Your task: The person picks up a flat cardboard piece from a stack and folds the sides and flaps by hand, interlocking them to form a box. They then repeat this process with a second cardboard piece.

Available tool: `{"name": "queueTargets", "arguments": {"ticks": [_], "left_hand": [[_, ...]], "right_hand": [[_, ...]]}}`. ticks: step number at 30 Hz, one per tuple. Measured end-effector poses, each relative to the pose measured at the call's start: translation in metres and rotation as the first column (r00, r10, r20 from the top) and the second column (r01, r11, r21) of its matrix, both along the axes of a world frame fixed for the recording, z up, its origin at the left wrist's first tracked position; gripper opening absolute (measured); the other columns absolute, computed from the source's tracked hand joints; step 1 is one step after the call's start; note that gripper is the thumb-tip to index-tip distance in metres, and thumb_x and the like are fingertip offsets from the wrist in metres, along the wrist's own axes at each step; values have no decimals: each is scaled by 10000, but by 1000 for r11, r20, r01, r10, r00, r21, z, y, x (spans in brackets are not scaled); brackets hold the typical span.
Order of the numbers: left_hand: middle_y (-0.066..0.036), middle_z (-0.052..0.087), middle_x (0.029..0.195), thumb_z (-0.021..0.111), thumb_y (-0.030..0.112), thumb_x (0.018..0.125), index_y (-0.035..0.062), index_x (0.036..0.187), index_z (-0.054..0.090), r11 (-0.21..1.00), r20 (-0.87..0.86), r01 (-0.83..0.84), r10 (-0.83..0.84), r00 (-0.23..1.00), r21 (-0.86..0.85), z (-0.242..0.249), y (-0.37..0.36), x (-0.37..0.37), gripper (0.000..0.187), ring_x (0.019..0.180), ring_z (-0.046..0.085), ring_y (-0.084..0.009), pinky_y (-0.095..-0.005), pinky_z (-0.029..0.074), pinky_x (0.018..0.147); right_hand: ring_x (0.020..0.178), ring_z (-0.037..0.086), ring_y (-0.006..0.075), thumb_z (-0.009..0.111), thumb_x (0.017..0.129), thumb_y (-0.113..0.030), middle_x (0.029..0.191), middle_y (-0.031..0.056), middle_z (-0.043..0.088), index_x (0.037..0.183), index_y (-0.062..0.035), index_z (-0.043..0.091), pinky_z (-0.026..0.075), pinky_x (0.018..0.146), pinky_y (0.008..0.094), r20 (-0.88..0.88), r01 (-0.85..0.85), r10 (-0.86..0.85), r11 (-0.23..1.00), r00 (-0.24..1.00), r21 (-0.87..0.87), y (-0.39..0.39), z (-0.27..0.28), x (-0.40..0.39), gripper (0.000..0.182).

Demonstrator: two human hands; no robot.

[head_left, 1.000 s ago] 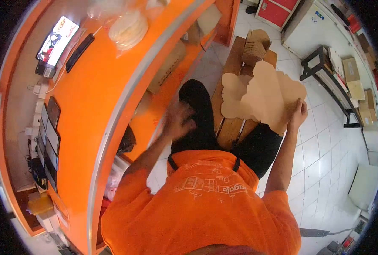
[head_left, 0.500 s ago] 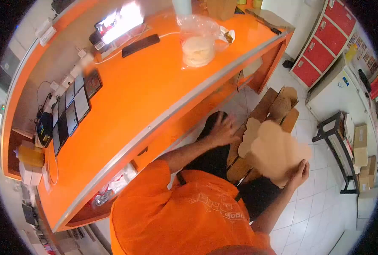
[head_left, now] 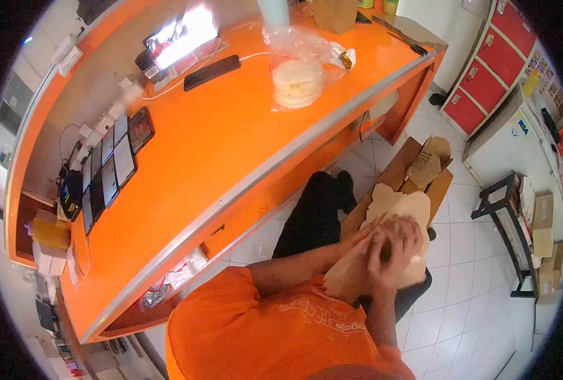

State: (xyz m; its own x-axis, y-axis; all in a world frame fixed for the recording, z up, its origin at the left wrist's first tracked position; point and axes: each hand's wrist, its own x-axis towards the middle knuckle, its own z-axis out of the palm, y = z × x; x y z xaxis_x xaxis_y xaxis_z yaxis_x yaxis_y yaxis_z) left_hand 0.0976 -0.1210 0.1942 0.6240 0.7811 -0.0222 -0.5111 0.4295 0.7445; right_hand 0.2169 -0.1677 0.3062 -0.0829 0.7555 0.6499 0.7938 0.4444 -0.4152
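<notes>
A flat brown cardboard box blank [head_left: 346, 277] with rounded, wavy edges lies tilted across my lap. My left hand [head_left: 359, 237] grips its left side, with the fingers partly hidden. On its upper face, my right hand [head_left: 395, 250] presses with bent fingers close beside the left one. Just beyond the hands, another wavy-edged cardboard piece [head_left: 383, 199] rests on a brown bench or board [head_left: 400, 154]. Farther along stands a piece of brown cardboard packaging [head_left: 426, 166] with rows of dark print or texture.
To the left runs an orange counter [head_left: 193, 152] with a metal edge. It carries several phones [head_left: 113, 168], a bright screen [head_left: 186, 38], a black phone [head_left: 212, 73] and a plastic bag of round flatbreads [head_left: 297, 83]. Red lockers [head_left: 478, 82] and a black metal stand [head_left: 506, 231] are at right.
My left hand has come from the left onto the cardboard. My right hand has moved from its right edge to its middle, and the blank has shifted toward my body.
</notes>
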Motion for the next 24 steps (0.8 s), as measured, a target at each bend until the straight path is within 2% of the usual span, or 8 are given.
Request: {"name": "queueTargets", "arguments": {"ticks": [2, 3, 6, 7, 10, 14, 20, 24], "left_hand": [[-112, 511, 1304, 530, 420, 977, 45, 1292, 546, 997, 56, -60, 63, 996, -53, 16, 7, -10, 490, 1188, 493, -248, -429, 373, 1023], [-111, 514, 1298, 530, 417, 978, 45, 1289, 547, 992, 87, -96, 104, 991, -87, 22, 9, -17, 485, 1183, 496, -245, -426, 376, 1019], [-106, 521, 1279, 530, 408, 980, 44, 1279, 550, 967, 153, -193, 218, 964, -164, 32, 11, -34, 472, 1166, 502, -237, -417, 384, 1008], [-105, 524, 1272, 530, 405, 981, 43, 1276, 550, 958, 176, -214, 248, 953, -192, 34, 12, -36, 468, 1160, 504, -235, -414, 386, 1004], [-100, 531, 1253, 530, 396, 983, 42, 1267, 553, 947, 188, -245, 284, 940, -206, 39, 21, -36, 455, 1143, 511, -227, -405, 394, 992], [-94, 541, 1228, 530, 384, 986, 40, 1255, 556, 939, 185, -261, 305, 934, -225, 39, 23, -32, 437, 1121, 520, -216, -392, 404, 976], [-85, 556, 1189, 530, 366, 991, 37, 1237, 561, 937, 187, -256, 303, 934, -239, 42, 27, -33, 411, 1087, 533, -201, -374, 419, 953], [-79, 566, 1164, 530, 354, 994, 36, 1224, 564, 938, 194, -252, 300, 934, -239, 42, 24, -34, 394, 1065, 542, -190, -361, 429, 937]], "right_hand": [[1316, 415, 397, 685, 802, -123, 1275, 153, 557, 1075, -76, 633, 271, 1092, 528, -66, -94, 97, 995, 993, 39, 8, 4, -13, 282], [1378, 362, 388, 688, 809, -136, 1322, 121, 552, 1085, -90, 632, 216, 1122, 527, -117, -155, 157, 988, 981, 24, 14, 6, -17, 285], [1409, 333, 375, 689, 830, -154, 1364, 90, 545, 1110, -107, 639, 154, 1141, 535, 5, -42, 42, 999, 999, -22, 25, 19, -30, 288], [1425, 318, 360, 695, 847, -192, 1387, 65, 541, 1146, -129, 643, 113, 1146, 541, -9, 40, -41, 998, 999, -48, 28, 23, -35, 310], [1427, 319, 350, 708, 847, -205, 1396, 60, 537, 1153, -137, 648, 125, 1142, 547, 9, 143, -143, 990, 990, -18, 42, 33, -39, 319], [1415, 344, 352, 742, 821, -188, 1381, 56, 549, 1096, -170, 686, 137, 1141, 558, 20, 74, -74, 997, 997, 22, 49, 31, -38, 281], [1415, 340, 372, 776, 776, -171, 1356, 52, 568, 956, -168, 752, 119, 1151, 562, -52, 29, -27, 999, 998, 20, 43, 34, -32, 182], [1415, 337, 379, 785, 767, -164, 1349, 77, 566, 983, -166, 760, 117, 1159, 574, -25, 38, -37, 999, 999, 32, 40, 35, -36, 218]]}}
